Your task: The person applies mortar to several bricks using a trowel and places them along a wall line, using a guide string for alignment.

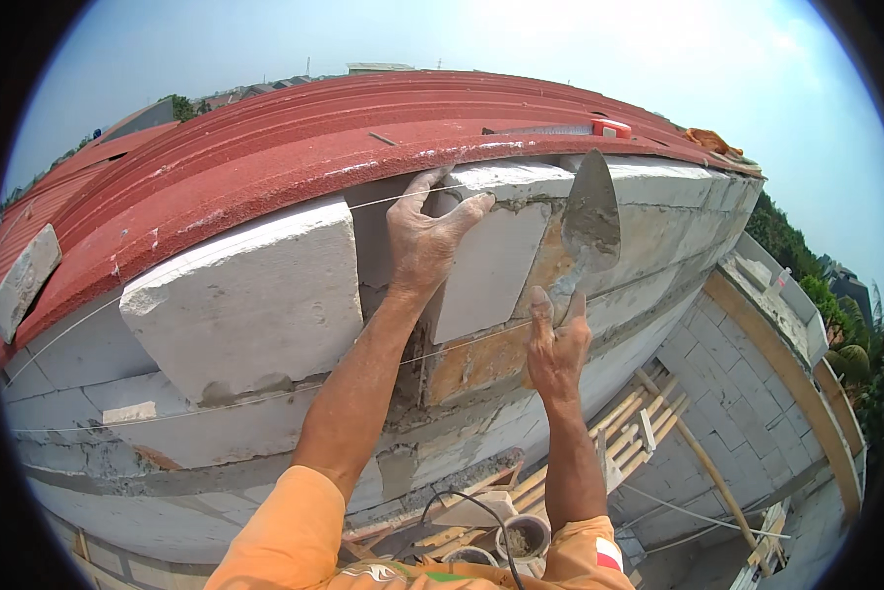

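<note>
My left hand (427, 236) grips the upper left corner of a white block (491, 280) beside a dark gap in the wall, just under the red roof edge. My right hand (558, 344) is closed on the handle of a trowel (591, 216), held blade up in front of the wall with grey mortar smeared on it. Another white block (245, 305) sits left of the gap. A thin string (108, 430) runs across the blocks, and a second one passes near my left fingers.
A red metal roof (294, 128) spans the top, with a saw (609, 128) and a loose slab (24, 285) on it. Below are wooden poles (639, 442), buckets (521, 536) and a cable. A block wall with a timber board (776, 364) stands at the right.
</note>
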Available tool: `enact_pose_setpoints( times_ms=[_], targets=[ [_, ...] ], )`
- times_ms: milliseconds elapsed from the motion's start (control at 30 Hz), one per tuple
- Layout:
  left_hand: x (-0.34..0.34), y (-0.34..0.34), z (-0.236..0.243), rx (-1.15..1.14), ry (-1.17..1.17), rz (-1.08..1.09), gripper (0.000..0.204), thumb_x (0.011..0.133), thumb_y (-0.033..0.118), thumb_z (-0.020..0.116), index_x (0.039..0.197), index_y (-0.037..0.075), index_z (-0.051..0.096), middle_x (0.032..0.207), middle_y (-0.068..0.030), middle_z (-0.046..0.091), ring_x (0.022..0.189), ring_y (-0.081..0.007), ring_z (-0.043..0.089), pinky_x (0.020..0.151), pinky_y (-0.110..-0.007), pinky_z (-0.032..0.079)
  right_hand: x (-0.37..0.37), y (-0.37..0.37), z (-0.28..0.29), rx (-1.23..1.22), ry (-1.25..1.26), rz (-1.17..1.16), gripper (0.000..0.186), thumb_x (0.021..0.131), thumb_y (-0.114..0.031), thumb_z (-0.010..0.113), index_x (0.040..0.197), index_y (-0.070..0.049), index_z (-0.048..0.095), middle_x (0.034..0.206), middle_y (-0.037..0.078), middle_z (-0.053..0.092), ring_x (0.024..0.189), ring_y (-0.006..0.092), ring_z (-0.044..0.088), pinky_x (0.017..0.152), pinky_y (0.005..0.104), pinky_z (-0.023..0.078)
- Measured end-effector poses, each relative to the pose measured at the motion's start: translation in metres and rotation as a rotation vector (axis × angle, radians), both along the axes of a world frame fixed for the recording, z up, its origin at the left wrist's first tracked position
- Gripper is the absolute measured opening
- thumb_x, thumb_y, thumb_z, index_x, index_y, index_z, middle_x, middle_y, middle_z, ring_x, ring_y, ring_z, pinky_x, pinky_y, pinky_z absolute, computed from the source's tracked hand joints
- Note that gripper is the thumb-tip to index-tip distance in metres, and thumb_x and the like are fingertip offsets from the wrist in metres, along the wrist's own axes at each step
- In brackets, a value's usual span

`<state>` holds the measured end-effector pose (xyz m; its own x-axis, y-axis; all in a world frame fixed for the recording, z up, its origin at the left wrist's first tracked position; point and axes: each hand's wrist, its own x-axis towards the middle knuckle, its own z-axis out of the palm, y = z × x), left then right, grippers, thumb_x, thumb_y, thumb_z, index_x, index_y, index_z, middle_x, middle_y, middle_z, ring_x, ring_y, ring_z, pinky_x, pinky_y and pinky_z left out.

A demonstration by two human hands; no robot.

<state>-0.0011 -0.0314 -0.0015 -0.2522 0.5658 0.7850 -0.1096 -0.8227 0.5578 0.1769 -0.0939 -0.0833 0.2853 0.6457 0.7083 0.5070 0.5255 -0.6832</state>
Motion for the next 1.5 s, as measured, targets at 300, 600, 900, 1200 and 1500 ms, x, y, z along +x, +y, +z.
enact_pose_setpoints(
  times_ms=[300,600,900,1200,1500],
  targets=[
    [0.000,-0.001,0.001,0.024,-0.007,0.000,0.064,0.076,0.025,0.085,0.119,-0.016,0.061,0.092,-0.0165,0.072,0.086,-0.0179,0.069,0.079,-0.029,0.056,-0.038,-0.013,0.012,0.058,-0.006,0.122,0.046,0.098,-0.031,0.067,0.110,0.011,0.055,0.088,0.024,0.068,0.079,0.0348,0.068,0.072,0.0439,0.052],
    [-0.001,-0.003,0.003,-0.027,-0.028,-0.060,0.060,0.077,0.022,0.084,0.119,-0.016,0.061,0.090,-0.0158,0.072,0.083,-0.0174,0.070,0.075,-0.028,0.056,-0.045,-0.010,0.010,0.091,-0.033,0.135,0.043,0.098,-0.032,0.067,0.108,0.008,0.054,0.081,0.020,0.068,0.073,0.0308,0.069,0.067,0.0427,0.053],
    [-0.002,-0.002,0.002,0.014,-0.010,-0.049,0.060,0.077,0.024,0.083,0.118,-0.015,0.063,0.090,-0.0173,0.073,0.084,-0.0193,0.070,0.082,-0.031,0.056,-0.047,-0.001,0.000,0.064,0.043,0.200,0.041,0.099,-0.032,0.066,0.110,0.006,0.053,0.078,0.012,0.064,0.066,0.0196,0.061,0.059,0.0348,0.049],
    [-0.001,0.004,-0.002,-0.022,-0.019,-0.087,0.067,0.078,0.030,0.085,0.125,-0.012,0.060,0.111,-0.0192,0.067,0.104,-0.0223,0.065,0.094,-0.033,0.051,-0.027,0.000,-0.002,0.322,0.043,-0.005,0.044,0.101,-0.037,0.063,0.111,0.005,0.054,0.078,0.003,0.061,0.065,0.0092,0.053,0.057,0.0295,0.047],
    [0.004,0.009,0.003,0.039,0.022,-0.166,0.063,0.084,0.026,0.081,0.131,-0.007,0.056,0.115,-0.0121,0.064,0.104,-0.0163,0.061,0.095,-0.032,0.049,0.003,0.013,-0.011,0.040,0.167,-0.046,0.051,0.099,-0.043,0.063,0.105,0.007,0.057,0.070,0.009,0.060,0.063,0.0185,0.057,0.058,0.0351,0.048]
  ],
)
